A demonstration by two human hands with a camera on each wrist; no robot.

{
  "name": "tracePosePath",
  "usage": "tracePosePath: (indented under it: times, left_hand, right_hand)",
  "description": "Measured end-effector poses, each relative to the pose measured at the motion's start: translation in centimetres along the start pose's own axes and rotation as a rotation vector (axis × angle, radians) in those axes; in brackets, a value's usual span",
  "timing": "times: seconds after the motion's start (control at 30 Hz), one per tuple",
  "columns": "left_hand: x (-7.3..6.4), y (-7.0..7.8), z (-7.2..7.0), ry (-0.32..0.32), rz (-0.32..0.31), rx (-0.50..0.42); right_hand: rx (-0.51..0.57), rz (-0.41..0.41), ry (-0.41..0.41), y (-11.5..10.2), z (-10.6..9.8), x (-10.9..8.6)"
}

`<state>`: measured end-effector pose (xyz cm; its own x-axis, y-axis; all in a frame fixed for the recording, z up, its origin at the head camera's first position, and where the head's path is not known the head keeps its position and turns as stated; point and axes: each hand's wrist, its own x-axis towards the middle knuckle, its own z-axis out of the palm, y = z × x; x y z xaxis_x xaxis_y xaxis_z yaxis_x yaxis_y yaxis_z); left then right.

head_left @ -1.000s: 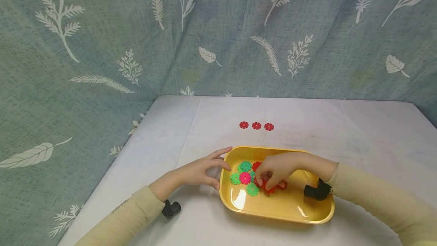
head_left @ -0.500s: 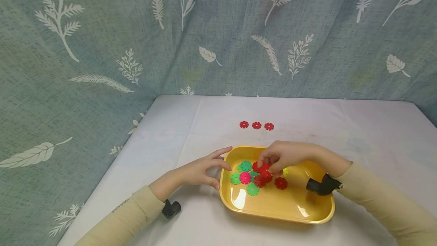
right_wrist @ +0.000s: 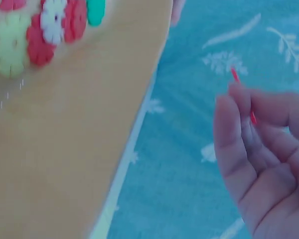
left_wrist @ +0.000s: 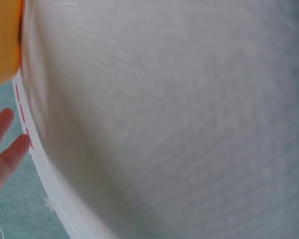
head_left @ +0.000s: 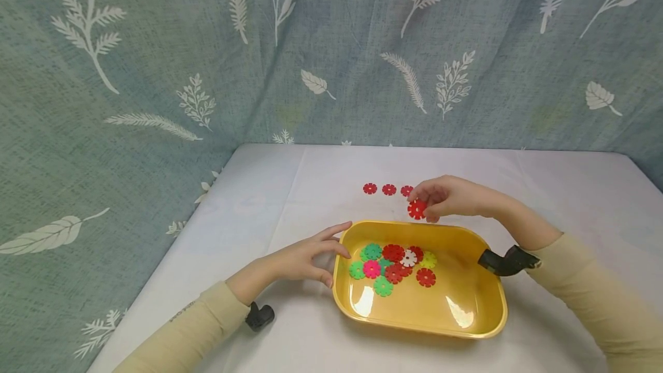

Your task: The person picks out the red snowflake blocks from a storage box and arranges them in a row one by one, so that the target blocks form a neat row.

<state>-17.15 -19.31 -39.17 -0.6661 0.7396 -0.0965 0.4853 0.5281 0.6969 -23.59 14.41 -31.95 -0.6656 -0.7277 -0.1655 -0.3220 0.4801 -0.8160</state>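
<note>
Head view: A person's left hand [head_left: 303, 260], fingers spread and loosely bent, rests at the left rim of a yellow tray [head_left: 414, 314] on a white-covered bench [head_left: 295, 338]. The tray's long axis runs left to right, its right end slightly nearer the person. Inside, from left to right, lie green discs [head_left: 383, 286], a pink disc [head_left: 372, 269], a cluster of red discs [head_left: 426, 277], a white disc [head_left: 408, 258] and a yellow disc [head_left: 429, 260], several overlapping.

Beyond the tray, three loose red pieces [head_left: 389, 189] lie flat in a left-to-right row, evenly spaced. Near the row's right end, the right hand [head_left: 456, 196] pinches a notched red piece [head_left: 416, 209] between thumb and fingers, between the row and the tray's far rim. The work looks partway along: three pieces are laid out, a fourth is in hand and not yet down, and more red ones sit in the tray.

Being round, the pinched piece has no long axis. Its face is turned to the head camera; the right wrist view catches it edge-on, a slanting red line. Whether it touches the bench cannot be told.
</note>
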Motion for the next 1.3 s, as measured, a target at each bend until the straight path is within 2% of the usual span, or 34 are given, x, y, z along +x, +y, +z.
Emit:
tracePosePath:
  times: [0.27, 0.47, 0.63, 0.83, 1.1, 1.3]
  left_hand:
    - [0.0, -0.2, 0.1, -0.001, 0.008, 0.001]
    - [0.1, -0.2, 0.1, -0.002, 0.006, -0.003]
    - [0.1, -0.1, 0.1, -0.003, -0.003, -0.001]
    - [0.0, -0.1, 0.1, 0.003, -0.02, 0.012]
    - [0.1, 0.0, 0.1, -0.004, -0.022, -0.004]
    - [0.1, -0.1, 0.1, 0.001, -0.013, 0.004]
  right_hand:
    - [0.044, 0.092, 0.251, 1.9, -2.6, 0.4]
    - [0.054, 0.167, 0.338, 3.9, -4.4, 0.7]
    - [0.085, 0.211, 0.362, 5.6, -5.6, 1.1]
    - [0.113, 0.277, 0.365, 7.9, -5.8, 2.1]
    - [0.054, 0.304, 0.279, 10.7, -5.4, 3.9]
    - [0.013, 0.354, 0.224, 12.1, -5.0, 4.9]
